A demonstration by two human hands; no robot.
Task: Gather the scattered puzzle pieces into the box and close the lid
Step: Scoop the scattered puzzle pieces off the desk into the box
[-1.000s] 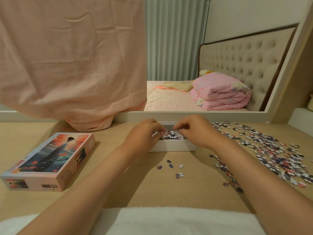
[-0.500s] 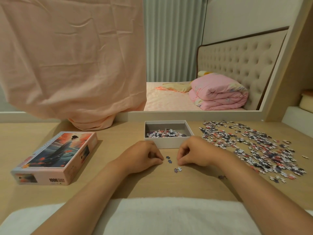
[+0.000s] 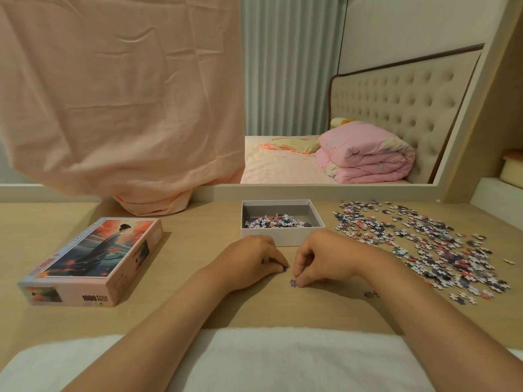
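— First, the left hand?
— Knuckles up on the desk, fingers curled, pinching a dark piece at the fingertips, low against the wood.
— And the right hand?
— Same posture just beside it, thumb and forefinger closed narrow on a purple piece lying on the desk.
— Then the box tray?
— Just beyond both hands, open, white-walled, with a thin layer of pieces inside.
— And the lid?
— Well apart to the left, flat on the desk, picture side up, "1000" printed on the near edge.
— Anything else loose?
— A broad scattered spread right of the tray; two stray pieces near the right forearm; one lone white piece past the spread's right rim.
— Around the desk?
— A white towel along the near edge under both forearms; a peach sheet hanging behind the lid, bunched at the desk's back edge.
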